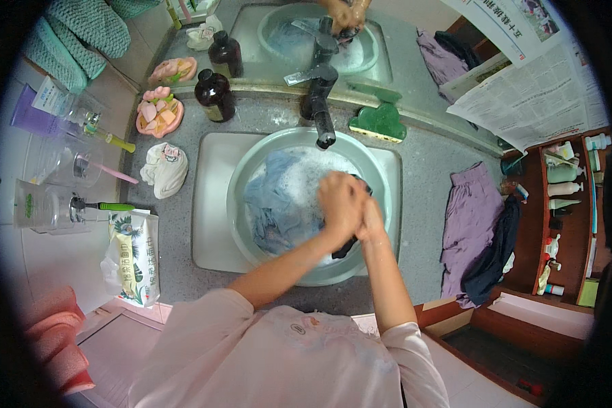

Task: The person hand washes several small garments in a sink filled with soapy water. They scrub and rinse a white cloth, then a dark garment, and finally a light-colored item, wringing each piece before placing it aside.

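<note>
My left hand (337, 202) and my right hand (371, 217) are pressed together over the right side of a pale green plastic basin (238, 168). Both are closed on a dark wet cloth (345, 248), which shows above and below them; the rest is covered by the fingers. Blue cloth (273, 196) lies in sudsy water at the basin's left. The basin stands in a sink (211, 204) under a black faucet (322, 112).
A brown bottle (214, 95), a pink soap dish (159, 112) and a white cloth bundle (164, 170) stand left of the sink. A green cloud-shaped holder (378, 122) sits behind it. Purple clothing (469, 224) and dark clothing (494, 255) lie on the right counter.
</note>
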### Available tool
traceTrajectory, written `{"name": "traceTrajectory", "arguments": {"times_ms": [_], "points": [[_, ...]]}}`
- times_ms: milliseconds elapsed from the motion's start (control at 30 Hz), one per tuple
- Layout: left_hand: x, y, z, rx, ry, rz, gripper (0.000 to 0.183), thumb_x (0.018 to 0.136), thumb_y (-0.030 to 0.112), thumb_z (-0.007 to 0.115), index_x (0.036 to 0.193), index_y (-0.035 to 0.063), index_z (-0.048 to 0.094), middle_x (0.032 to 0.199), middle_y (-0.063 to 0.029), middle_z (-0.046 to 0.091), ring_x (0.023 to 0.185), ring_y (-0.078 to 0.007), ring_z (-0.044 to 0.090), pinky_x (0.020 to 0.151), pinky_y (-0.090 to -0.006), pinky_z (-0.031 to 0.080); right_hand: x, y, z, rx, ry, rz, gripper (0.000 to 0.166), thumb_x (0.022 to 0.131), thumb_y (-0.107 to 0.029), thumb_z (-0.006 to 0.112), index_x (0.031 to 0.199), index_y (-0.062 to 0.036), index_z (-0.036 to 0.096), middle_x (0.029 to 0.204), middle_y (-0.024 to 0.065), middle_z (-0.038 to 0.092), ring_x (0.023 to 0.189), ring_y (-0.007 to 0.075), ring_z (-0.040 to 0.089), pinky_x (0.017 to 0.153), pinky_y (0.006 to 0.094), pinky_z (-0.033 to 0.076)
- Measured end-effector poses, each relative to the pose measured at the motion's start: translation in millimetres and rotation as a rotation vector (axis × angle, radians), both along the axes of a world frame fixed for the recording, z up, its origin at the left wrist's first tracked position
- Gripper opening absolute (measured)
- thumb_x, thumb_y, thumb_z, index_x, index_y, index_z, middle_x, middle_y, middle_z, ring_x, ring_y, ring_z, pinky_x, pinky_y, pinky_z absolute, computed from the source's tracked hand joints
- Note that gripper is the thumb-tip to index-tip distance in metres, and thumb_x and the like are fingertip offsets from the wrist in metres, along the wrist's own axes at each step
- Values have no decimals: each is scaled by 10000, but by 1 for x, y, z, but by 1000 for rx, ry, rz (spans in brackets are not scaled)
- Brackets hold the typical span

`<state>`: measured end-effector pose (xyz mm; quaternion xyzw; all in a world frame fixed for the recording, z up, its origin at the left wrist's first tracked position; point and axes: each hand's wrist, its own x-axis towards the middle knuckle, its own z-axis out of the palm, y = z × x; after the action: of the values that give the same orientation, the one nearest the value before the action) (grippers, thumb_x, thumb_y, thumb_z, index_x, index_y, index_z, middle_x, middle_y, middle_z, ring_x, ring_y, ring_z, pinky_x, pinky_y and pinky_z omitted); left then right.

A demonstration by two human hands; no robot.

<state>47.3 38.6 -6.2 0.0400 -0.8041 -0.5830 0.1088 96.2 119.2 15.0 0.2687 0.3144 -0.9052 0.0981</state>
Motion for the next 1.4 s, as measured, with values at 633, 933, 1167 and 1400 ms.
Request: {"name": "traceTrajectory", "arguments": {"times_ms": [633,933,1167,1400], "points": [[-28,-6,-15,66,-224,-148,203,744,184,648,838,25,564,830,-174,604,739,-301,563,690,-388,434,-6,-1,9,23,-129,51,353,929,-296,441,1170,-43,490,1114,106,570,1002,240,564,889,400,458],[-22,-2,-26,205,-267,-34,400,844,297,517,1180,79,504,1156,-197,541,970,-316,566,843,-413,451,-12,2,34,118,-154,114,353,929,-286,447,1160,-25,496,1123,125,567,1030,260,560,873,432,466],[17,-15,30,758,-255,-366,318,804,222,629,1081,70,598,1068,-124,590,967,-242,585,872,-354,452,-14,0,47,70,-269,98,475,923,-465,377,1163,-75,503,1093,82,574,1012,236,559,878,395,462],[34,-2,55,-36,106,-241,170,801,181,609,782,14,585,885,-159,546,896,-322,498,726,-397,395,11,-17,-31,31,96,-239,308,922,-315,410,1081,-64,491,936,63,561,824,186,568,710,342,485]]}}
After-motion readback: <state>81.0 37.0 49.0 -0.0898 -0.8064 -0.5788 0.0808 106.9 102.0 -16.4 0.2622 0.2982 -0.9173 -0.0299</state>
